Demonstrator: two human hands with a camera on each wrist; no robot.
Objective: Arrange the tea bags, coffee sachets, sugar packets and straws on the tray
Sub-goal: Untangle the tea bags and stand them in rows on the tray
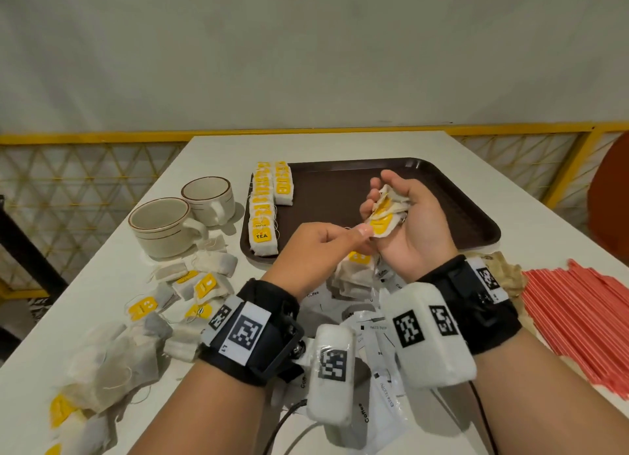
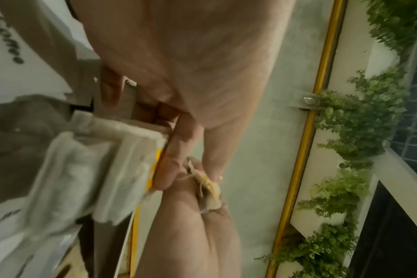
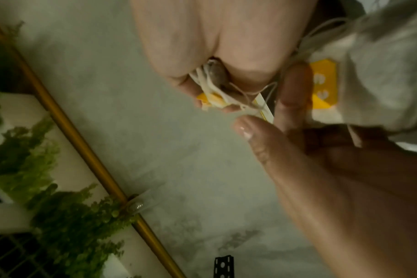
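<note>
Over the dark brown tray (image 1: 456,202) my right hand (image 1: 405,209) is cupped palm up around a bunch of tea bags (image 1: 386,211) with yellow tags. My left hand (image 1: 343,240) pinches the lowest bag of that bunch at its edge with thumb and forefinger. In the right wrist view the bunch of tea bags (image 3: 214,90) is gripped by my right hand, and my left hand's thumb (image 3: 252,131) meets its edge. Two rows of tea bags (image 1: 269,199) lie along the tray's left side. Loose tea bags (image 1: 190,291) and white coffee sachets (image 1: 374,318) lie on the white table. Red straws (image 1: 585,311) lie at the right.
Two cream cups (image 1: 183,212) stand left of the tray. Brown packets (image 1: 507,270) lie between the sachets and the straws. A yellow railing (image 1: 102,137) runs behind the table's far edge. More tea bags (image 1: 102,366) are piled at the near left.
</note>
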